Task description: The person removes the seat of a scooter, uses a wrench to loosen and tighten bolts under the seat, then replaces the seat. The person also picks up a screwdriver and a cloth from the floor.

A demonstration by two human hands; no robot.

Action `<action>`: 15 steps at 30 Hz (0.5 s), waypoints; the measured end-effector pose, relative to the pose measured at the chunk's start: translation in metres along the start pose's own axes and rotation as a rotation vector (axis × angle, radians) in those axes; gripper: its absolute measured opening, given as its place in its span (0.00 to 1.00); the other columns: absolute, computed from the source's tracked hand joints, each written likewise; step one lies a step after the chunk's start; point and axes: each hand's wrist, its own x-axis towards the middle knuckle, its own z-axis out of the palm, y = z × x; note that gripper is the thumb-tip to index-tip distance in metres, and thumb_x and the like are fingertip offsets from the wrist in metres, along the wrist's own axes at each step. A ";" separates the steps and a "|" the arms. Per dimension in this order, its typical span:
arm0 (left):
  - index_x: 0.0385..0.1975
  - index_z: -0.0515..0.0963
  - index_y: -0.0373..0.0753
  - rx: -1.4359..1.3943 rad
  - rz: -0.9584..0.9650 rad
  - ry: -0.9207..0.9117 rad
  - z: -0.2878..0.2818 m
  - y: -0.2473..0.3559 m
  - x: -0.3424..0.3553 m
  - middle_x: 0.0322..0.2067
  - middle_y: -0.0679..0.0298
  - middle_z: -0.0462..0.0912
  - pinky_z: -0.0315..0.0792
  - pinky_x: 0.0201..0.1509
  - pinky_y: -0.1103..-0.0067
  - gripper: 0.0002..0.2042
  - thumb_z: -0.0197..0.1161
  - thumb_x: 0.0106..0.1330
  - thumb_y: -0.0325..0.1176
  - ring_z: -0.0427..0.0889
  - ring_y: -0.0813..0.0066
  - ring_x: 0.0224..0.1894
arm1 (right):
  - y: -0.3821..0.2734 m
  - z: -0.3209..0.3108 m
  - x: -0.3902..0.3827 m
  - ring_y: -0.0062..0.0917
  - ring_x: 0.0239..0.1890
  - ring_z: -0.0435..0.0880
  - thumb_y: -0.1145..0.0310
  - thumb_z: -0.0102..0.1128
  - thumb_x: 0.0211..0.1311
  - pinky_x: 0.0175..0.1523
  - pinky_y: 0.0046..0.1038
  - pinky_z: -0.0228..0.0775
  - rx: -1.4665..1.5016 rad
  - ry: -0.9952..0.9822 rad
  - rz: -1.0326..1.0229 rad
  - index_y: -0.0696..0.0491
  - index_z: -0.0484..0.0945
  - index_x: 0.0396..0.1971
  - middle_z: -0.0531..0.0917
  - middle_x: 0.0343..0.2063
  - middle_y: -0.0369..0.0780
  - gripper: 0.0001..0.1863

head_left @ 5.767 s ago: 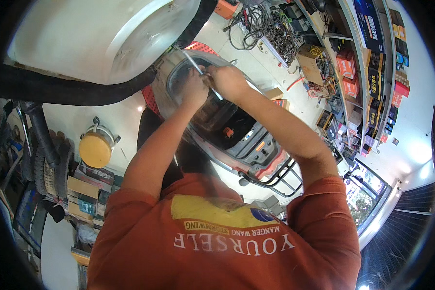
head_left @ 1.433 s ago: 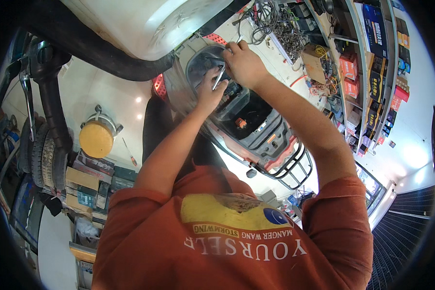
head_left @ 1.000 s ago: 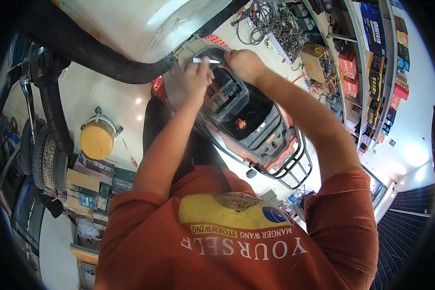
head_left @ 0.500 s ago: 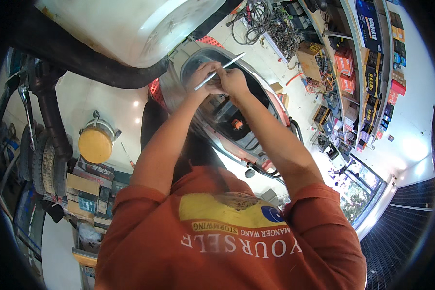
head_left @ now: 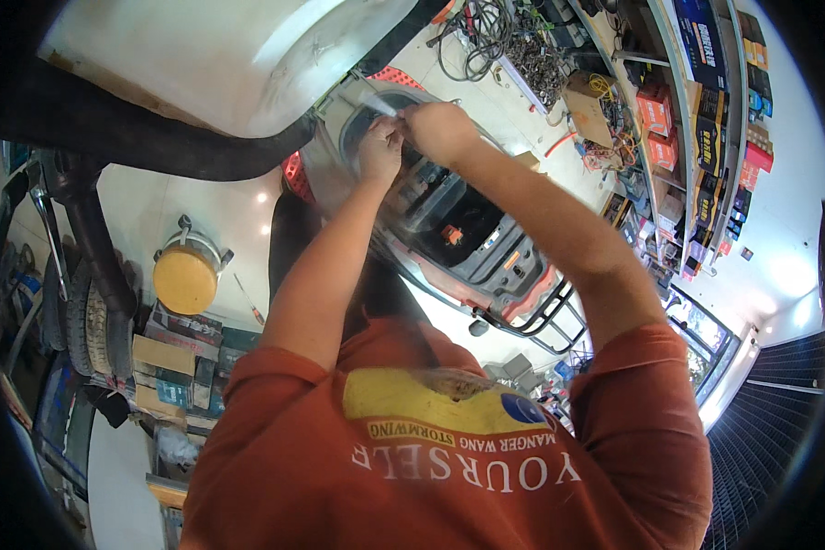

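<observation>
My right hand (head_left: 438,134) is closed in a pinch on a slim silver rod (head_left: 380,105), which points away to the far left and is smeared by motion. My left hand (head_left: 380,152) is beside it, fingers pinched together just below the rod. What its fingertips hold, if anything, I cannot make out. Both hands are over the opened body of a red and grey scooter (head_left: 520,298). Inside its dark cavity an orange part (head_left: 452,235) shows. My forearms cover part of the rim.
A large white panel (head_left: 238,55) with a thick black edge hangs at the upper left. A yellow-topped stool (head_left: 185,280) and a screwdriver (head_left: 248,300) are at left, near tyres (head_left: 81,316) and cartons (head_left: 163,355). Shelves of boxes (head_left: 709,137) line the right; black cables (head_left: 481,41) lie far ahead.
The rod has swung from lying across both hands to pointing far left. My right hand has moved slightly ahead, its elbow outward. More of the scooter's cavity and rear rack shows.
</observation>
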 end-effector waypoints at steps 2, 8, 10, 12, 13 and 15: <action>0.46 0.80 0.37 0.010 0.001 -0.016 0.002 0.026 0.001 0.45 0.54 0.83 0.75 0.50 0.75 0.11 0.59 0.64 0.25 0.83 0.66 0.47 | -0.002 0.019 0.000 0.38 0.29 0.86 0.64 0.52 0.68 0.29 0.36 0.80 0.466 0.057 0.408 0.64 0.79 0.33 0.83 0.26 0.49 0.16; 0.50 0.79 0.39 -0.532 -0.409 -0.125 -0.008 0.048 0.002 0.45 0.59 0.81 0.73 0.53 0.78 0.13 0.56 0.68 0.26 0.81 0.69 0.49 | -0.008 0.021 -0.018 0.38 0.32 0.85 0.62 0.57 0.66 0.32 0.36 0.79 0.625 0.184 0.620 0.62 0.74 0.45 0.81 0.32 0.47 0.18; 0.50 0.79 0.39 -0.121 -0.084 -0.147 -0.009 0.051 -0.001 0.48 0.58 0.80 0.73 0.54 0.76 0.13 0.55 0.68 0.27 0.80 0.65 0.51 | -0.007 0.012 -0.036 0.41 0.37 0.85 0.62 0.59 0.64 0.37 0.38 0.80 0.346 0.219 0.469 0.63 0.72 0.47 0.80 0.35 0.48 0.20; 0.51 0.79 0.41 0.026 0.003 -0.182 -0.007 0.045 -0.003 0.51 0.56 0.80 0.73 0.56 0.71 0.13 0.56 0.69 0.29 0.79 0.57 0.54 | -0.005 -0.011 -0.044 0.42 0.46 0.80 0.64 0.62 0.58 0.47 0.40 0.77 0.063 0.348 0.154 0.59 0.77 0.42 0.80 0.38 0.48 0.17; 0.51 0.79 0.41 0.045 0.032 -0.177 -0.007 0.040 -0.003 0.50 0.56 0.80 0.73 0.56 0.71 0.13 0.56 0.69 0.29 0.79 0.57 0.53 | -0.002 -0.011 -0.040 0.41 0.46 0.80 0.64 0.63 0.56 0.46 0.39 0.77 -0.021 0.249 0.051 0.58 0.78 0.40 0.80 0.37 0.47 0.16; 0.51 0.79 0.42 0.083 0.099 -0.164 -0.006 0.024 0.000 0.49 0.55 0.81 0.73 0.56 0.71 0.13 0.57 0.68 0.29 0.80 0.56 0.52 | 0.006 -0.014 -0.026 0.39 0.47 0.79 0.66 0.66 0.52 0.43 0.37 0.78 -0.195 0.056 -0.156 0.56 0.78 0.37 0.79 0.35 0.44 0.14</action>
